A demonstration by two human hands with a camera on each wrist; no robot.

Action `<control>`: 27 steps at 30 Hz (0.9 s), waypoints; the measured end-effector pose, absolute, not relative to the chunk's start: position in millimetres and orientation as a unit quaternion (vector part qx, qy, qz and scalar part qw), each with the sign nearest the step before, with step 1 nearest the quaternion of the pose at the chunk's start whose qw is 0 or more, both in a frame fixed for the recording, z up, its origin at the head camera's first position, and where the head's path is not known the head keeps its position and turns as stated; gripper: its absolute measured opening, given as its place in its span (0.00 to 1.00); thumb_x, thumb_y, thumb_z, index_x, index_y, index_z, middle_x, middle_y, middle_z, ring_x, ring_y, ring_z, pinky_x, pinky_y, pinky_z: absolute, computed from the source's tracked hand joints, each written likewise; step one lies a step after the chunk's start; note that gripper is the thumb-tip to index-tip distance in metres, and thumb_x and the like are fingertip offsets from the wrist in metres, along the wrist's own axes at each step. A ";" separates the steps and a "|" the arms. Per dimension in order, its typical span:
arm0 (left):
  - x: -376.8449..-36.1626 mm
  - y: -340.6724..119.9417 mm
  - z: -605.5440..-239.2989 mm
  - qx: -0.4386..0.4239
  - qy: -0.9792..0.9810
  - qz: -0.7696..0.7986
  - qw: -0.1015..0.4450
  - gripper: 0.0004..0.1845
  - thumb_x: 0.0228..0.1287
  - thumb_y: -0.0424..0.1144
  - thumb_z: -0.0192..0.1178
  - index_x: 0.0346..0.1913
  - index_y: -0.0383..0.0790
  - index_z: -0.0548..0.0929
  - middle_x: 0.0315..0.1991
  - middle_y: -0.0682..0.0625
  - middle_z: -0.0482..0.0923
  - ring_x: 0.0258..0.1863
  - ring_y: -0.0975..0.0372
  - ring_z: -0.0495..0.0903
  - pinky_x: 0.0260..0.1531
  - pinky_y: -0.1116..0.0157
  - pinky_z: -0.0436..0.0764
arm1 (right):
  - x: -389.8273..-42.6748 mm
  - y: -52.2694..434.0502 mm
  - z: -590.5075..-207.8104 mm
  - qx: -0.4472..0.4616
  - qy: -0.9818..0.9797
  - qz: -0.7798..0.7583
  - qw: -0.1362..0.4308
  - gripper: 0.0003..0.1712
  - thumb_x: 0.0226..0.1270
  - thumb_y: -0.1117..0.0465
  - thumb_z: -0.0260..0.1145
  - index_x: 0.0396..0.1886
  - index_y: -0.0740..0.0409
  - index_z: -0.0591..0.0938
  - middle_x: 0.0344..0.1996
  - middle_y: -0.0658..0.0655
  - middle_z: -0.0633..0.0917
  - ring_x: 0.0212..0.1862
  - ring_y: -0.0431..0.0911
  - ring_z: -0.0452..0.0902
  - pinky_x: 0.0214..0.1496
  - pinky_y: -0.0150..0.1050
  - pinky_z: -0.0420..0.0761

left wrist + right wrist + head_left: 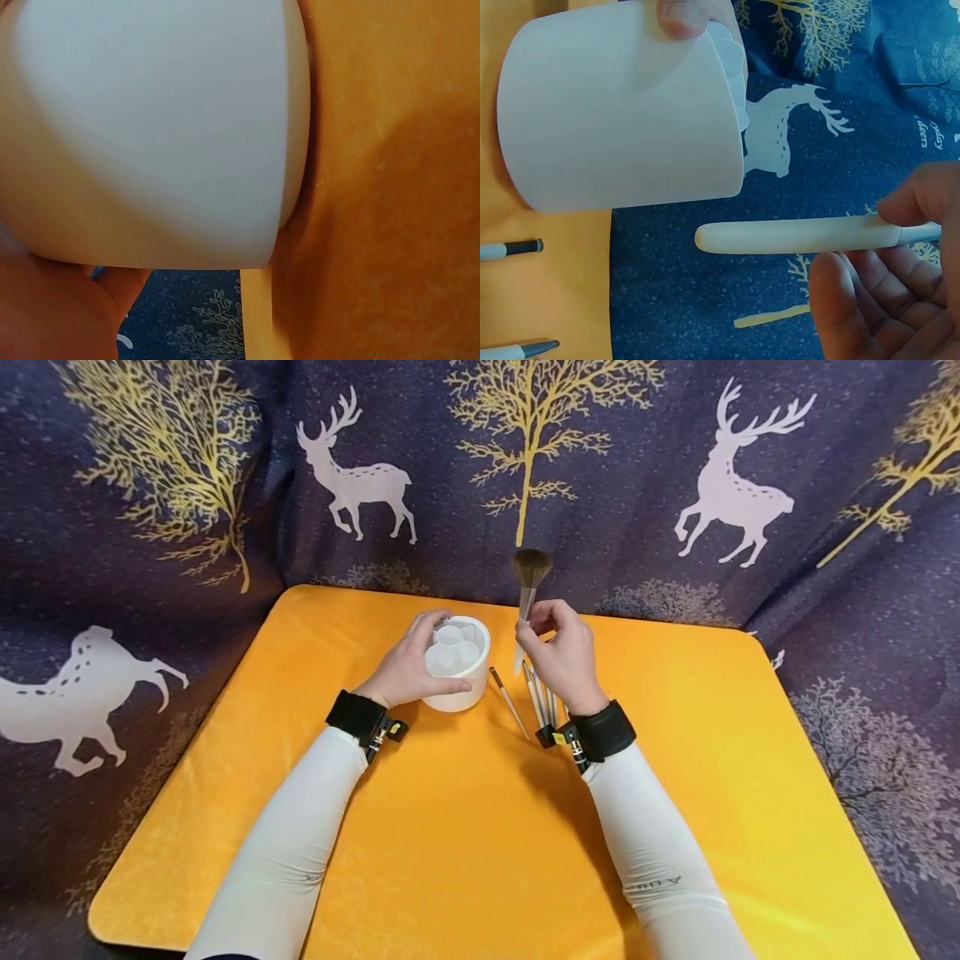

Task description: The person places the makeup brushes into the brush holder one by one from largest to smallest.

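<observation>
My left hand [412,660] grips a white round brush holder [459,692] from its left side, thumb across the near wall. Several compartments show inside its rim, with no brushes in them. Between the thumb and fingers of my right hand [564,653] is a makeup brush [532,568], held upright with its wide dark bristles at the top. In the right wrist view its rounded white handle [795,235] points toward the holder's rim, apart from it. The holder's smooth wall [172,127] fills much of the left wrist view.
Several thinner brushes [537,700] lie on the orange tabletop [435,827] below my right hand, partly hidden by the wrist camera. One slim brush [508,702] lies apart, nearer the holder. A dark curtain [427,418] with deer and trees hangs behind the table.
</observation>
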State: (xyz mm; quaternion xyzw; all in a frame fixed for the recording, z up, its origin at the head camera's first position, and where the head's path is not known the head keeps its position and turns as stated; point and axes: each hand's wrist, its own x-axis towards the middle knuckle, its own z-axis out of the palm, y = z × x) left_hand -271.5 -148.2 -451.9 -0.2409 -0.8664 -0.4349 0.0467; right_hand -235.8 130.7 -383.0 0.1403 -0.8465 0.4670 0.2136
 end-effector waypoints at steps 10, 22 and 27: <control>-271.2 -148.6 -452.3 -0.246 -0.865 -0.436 0.049 0.66 0.48 0.60 0.90 0.85 0.46 0.62 0.77 0.46 0.66 0.69 0.49 0.74 0.71 0.44 0.76 | -238.8 120.5 -375.7 0.157 -0.835 0.475 0.231 0.12 0.77 0.61 0.74 0.52 0.61 0.84 0.42 0.57 0.87 0.45 0.49 0.86 0.34 0.29 0.80; -272.2 -145.8 -454.5 -0.254 -0.860 -0.439 0.049 0.66 0.48 0.59 0.90 0.85 0.44 0.62 0.77 0.46 0.66 0.69 0.50 0.74 0.71 0.45 0.76 | -242.3 110.4 -375.3 0.175 -0.825 0.482 0.240 0.11 0.78 0.63 0.74 0.51 0.62 0.84 0.43 0.58 0.87 0.45 0.49 0.87 0.34 0.30 0.78; -272.9 -147.0 -454.0 -0.251 -0.859 -0.443 0.049 0.65 0.48 0.59 0.91 0.85 0.46 0.62 0.76 0.47 0.67 0.68 0.51 0.74 0.70 0.45 0.77 | -244.7 106.2 -375.8 0.181 -0.818 0.487 0.247 0.10 0.79 0.62 0.74 0.51 0.62 0.84 0.44 0.58 0.87 0.46 0.49 0.87 0.35 0.30 0.79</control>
